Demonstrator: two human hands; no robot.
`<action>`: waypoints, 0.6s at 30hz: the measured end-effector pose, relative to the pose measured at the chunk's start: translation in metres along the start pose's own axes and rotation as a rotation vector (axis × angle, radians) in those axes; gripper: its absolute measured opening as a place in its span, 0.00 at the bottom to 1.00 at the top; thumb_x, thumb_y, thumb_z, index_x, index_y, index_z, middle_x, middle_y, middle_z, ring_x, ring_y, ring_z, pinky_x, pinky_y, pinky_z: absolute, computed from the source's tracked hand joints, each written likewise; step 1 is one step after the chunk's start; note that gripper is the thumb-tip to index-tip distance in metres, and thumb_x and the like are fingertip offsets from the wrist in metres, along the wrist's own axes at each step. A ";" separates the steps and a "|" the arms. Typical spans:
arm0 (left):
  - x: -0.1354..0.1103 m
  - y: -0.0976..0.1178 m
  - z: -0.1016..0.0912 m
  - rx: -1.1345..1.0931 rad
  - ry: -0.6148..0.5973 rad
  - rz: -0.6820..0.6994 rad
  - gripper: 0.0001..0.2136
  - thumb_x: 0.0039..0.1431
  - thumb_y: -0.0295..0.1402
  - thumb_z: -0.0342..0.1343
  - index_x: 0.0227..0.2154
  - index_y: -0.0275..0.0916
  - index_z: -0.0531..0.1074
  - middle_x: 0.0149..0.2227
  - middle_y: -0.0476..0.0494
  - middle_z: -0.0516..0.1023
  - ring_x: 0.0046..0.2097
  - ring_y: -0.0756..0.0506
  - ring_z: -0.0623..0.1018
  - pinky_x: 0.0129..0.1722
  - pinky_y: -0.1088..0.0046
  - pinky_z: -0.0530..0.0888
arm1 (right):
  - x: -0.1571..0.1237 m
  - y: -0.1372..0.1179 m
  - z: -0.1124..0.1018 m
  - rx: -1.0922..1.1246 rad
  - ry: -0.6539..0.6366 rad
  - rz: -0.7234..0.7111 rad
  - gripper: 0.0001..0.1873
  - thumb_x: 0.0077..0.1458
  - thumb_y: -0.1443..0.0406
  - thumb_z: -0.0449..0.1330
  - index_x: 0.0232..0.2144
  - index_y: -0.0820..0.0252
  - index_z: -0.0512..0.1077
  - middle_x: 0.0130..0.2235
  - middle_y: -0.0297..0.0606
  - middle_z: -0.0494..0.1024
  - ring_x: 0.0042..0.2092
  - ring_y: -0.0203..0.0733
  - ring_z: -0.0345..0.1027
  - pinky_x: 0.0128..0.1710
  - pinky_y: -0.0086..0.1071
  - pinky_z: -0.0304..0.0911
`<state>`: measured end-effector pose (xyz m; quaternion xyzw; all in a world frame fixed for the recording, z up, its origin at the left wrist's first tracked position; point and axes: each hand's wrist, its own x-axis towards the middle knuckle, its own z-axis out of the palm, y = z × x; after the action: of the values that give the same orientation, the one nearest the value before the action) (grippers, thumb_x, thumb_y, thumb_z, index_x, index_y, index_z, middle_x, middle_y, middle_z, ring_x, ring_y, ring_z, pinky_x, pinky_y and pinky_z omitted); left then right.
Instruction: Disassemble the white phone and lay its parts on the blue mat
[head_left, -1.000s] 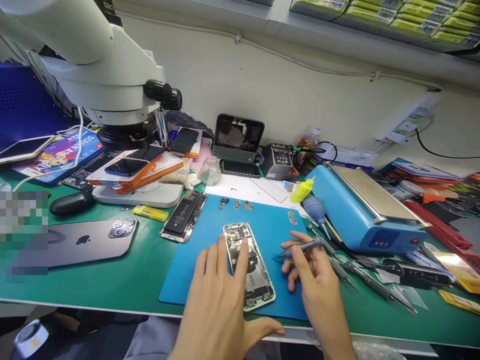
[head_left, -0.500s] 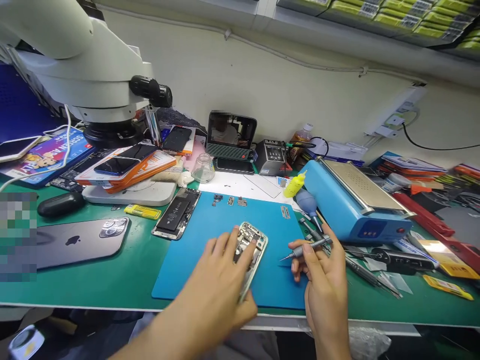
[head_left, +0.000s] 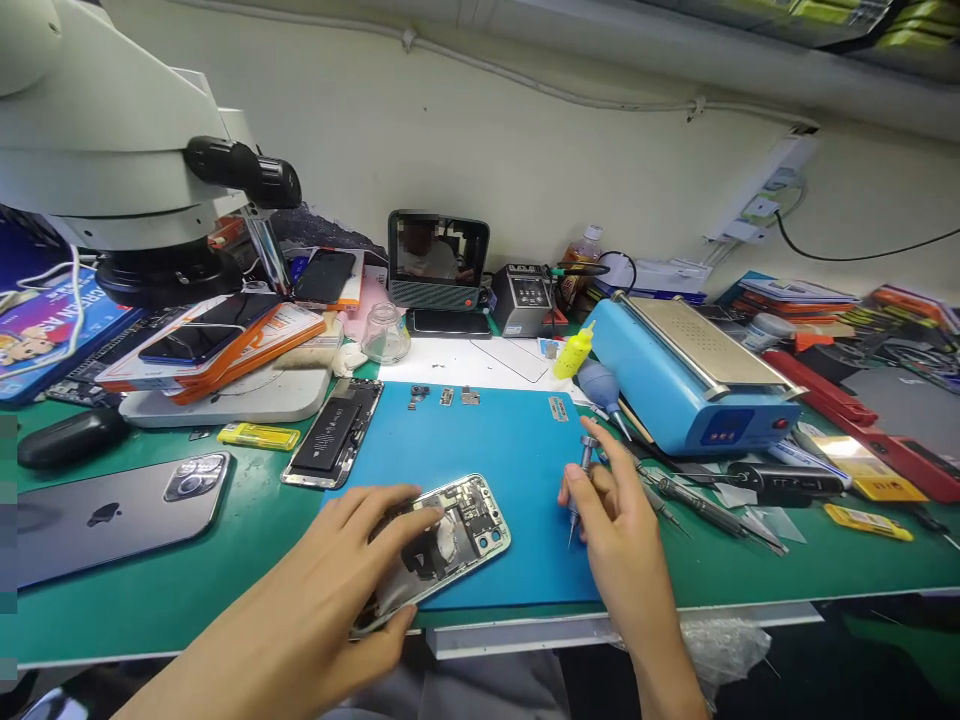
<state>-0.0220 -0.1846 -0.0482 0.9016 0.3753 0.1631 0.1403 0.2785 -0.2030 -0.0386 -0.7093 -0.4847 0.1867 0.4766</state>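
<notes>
Firstly, at left, the opened phone (head_left: 461, 525) (pale-rimmed, circuitry exposed) sits over the blue mat's (head_left: 510, 440) near-left corner. The left hand (head_left: 356, 570), palm down, grips it between thumb and outstretched fingers. Long axis: diagonal, camera end pointing rightward and away. Rightward, the right hand (head_left: 611, 500) pinches a screwdriver (head_left: 587, 455), nearly upright, tip downward.

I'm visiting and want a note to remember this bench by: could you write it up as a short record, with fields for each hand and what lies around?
Left hand: fingers across an opened phone, thumb at its near edge
Right hand: holds a screwdriver, tip down; contact with the mat unclear
Mat: blue, small parts near its far edge
Left of mat: gray phone, back up; yellow packet
Right of mat: blue machine
Behind mat: jar, yellow bottle
Upper left: microscope
</notes>
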 end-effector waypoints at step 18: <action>-0.019 0.056 0.051 -0.075 0.228 -0.100 0.31 0.66 0.45 0.67 0.68 0.48 0.66 0.70 0.32 0.73 0.55 0.34 0.83 0.47 0.60 0.85 | -0.017 -0.033 0.021 -0.457 -0.133 -0.786 0.09 0.76 0.67 0.57 0.53 0.54 0.76 0.45 0.39 0.83 0.41 0.41 0.79 0.42 0.35 0.69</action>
<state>0.0212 -0.2428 -0.0772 0.8514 0.4270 0.2712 0.1385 0.2383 -0.2048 -0.0238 -0.5450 -0.7753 -0.0746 0.3104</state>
